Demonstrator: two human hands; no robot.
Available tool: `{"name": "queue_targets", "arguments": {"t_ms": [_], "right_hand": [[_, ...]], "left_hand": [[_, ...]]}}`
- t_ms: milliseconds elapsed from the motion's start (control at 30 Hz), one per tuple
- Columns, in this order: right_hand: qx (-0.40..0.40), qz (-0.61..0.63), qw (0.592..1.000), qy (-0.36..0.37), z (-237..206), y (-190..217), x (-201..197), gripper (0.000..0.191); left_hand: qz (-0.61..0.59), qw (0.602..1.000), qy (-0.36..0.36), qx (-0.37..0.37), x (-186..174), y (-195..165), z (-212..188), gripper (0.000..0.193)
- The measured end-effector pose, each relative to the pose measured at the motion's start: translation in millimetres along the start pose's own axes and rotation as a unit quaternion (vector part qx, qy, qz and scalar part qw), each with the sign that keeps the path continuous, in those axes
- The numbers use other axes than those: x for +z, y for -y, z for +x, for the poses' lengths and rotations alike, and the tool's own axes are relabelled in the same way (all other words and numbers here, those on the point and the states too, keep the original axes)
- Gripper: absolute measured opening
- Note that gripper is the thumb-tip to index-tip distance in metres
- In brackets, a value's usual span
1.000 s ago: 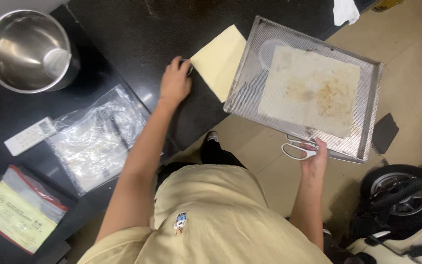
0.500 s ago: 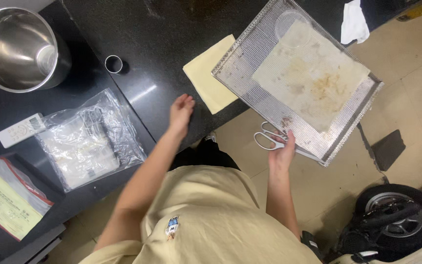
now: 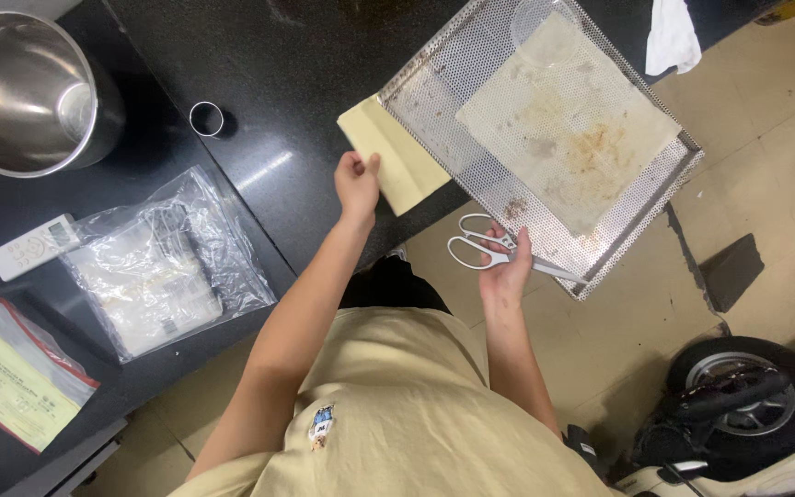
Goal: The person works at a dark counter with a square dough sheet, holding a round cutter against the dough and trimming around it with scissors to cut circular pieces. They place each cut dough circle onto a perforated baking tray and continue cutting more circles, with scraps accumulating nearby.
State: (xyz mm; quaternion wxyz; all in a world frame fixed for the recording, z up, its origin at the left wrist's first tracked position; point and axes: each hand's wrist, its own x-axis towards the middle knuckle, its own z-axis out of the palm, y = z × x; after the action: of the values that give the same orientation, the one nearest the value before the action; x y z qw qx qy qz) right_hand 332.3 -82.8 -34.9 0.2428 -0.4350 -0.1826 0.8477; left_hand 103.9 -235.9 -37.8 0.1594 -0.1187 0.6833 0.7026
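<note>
Holding: my left hand (image 3: 357,184) pinches the near corner of a pale yellow sheet (image 3: 396,164), thumb on top, fingers closed on its edge.
Sheet: it lies flat on the black counter (image 3: 259,92), its far part tucked under the near-left corner of the tray, its near corner overhanging the counter's edge.
Right hand: my right hand (image 3: 505,271) grips the near long edge of a perforated metal tray (image 3: 434,92) together with white-handled scissors (image 3: 482,248); the fingers are curled shut around both.
Scissors: the handles sit just left of my fingers, the blades run right along the underside of the tray rim.
Tray: tilted, one end over the counter, the other end out over the tiled floor (image 3: 784,184); a stained liner paper (image 3: 568,120) lies inside it.
Left of me: a clear plastic bag (image 3: 163,262) with pale contents lies on the counter; a white remote (image 3: 34,247) is just beside it, and a red-edged zip bag (image 3: 16,373) lies nearer the corner.
Far left: a steel pot (image 3: 20,92) stands upright, a small metal ring (image 3: 206,118) near it.
Top right: a white cloth (image 3: 672,37) lies at the counter's edge.
Floor: a scooter wheel (image 3: 738,396) shows at lower right.
</note>
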Motion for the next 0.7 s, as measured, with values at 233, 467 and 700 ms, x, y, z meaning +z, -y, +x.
{"name": "queue_targets", "arguments": {"t_ms": [233,467,700], "right_hand": [[0.061,-0.022,0.998,0.008,14.4,-17.3,35.4,0.045],[0.230,0.012,0.971,-0.056,34.3,-50.2,80.5,0.036],[0.255,-0.158,0.953,0.040,26.6,-57.2,115.8,0.047]], "left_hand": [[0.013,0.999,-0.026,-0.029,-113.9,0.0,-3.7,0.013],[0.289,0.955,0.018,0.071,-187.1,6.9,13.4,0.024],[-0.058,0.987,0.048,-0.141,-203.5,28.2,5.7,0.048]]}}
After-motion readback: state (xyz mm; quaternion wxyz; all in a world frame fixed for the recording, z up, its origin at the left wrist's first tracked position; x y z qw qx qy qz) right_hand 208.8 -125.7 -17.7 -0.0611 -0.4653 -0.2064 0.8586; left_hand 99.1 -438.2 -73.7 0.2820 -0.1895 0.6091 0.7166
